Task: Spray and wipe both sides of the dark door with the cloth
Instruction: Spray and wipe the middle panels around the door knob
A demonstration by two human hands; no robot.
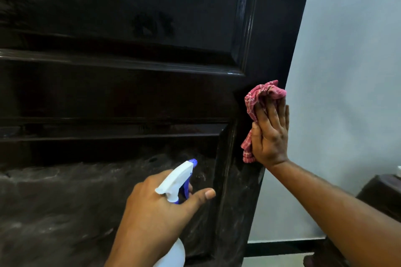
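Nearest, the left hand (152, 208) grips the neck of a white spray bottle (174, 180), fingers curled round it and thumb stuck out, the blue nozzle aimed at the lower panel of the dark door (108, 93). That panel is filmed with pale, hazy streaks. Just beyond, at the door's right edge, the right hand (271, 136) lies flat with its fingers straight and close together, pressing a pink checked cloth (258, 95) against the wood; the cloth bunches above the fingertips and hangs below the palm. Higher up, the raised mouldings shine and the upper panel shows darker blotches. Past the edge stands a pale grey wall (347, 71) with a dark skirting (282, 245), and a dark piece of furniture (382, 193) in the lower right corner.
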